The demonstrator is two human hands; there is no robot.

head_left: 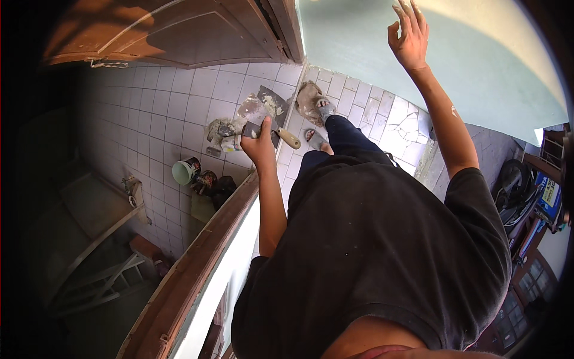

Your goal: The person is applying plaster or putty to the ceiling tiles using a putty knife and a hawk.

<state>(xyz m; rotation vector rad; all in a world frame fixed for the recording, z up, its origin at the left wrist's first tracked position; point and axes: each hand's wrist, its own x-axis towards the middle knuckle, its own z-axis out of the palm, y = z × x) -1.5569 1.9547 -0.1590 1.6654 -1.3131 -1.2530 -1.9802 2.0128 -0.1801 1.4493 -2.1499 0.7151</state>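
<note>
Near the doorway, my left hand (259,145) is closed, thumb upward, around a putty knife with a pale wooden handle (289,139). The handle points right, out past my fingers, and part of the dark blade shows beside my thumb. Just beyond that hand is a wide, grey, putty-smeared metal blade (274,104); I cannot tell whether it is held or lies on the floor. My right hand (410,37) is raised at the upper right against the pale green wall (359,42). Its fingers are stretched out, with whitish smears on the tips, and nothing shows in it.
A brown wooden door (221,30) stands at the upper left. Rags (221,128), a pale green bucket (183,173) and dark containers lie on the tiled floor (173,99). A muddy cloth (309,102) is by my sandalled feet. A wooden ledge (197,266) runs along my left.
</note>
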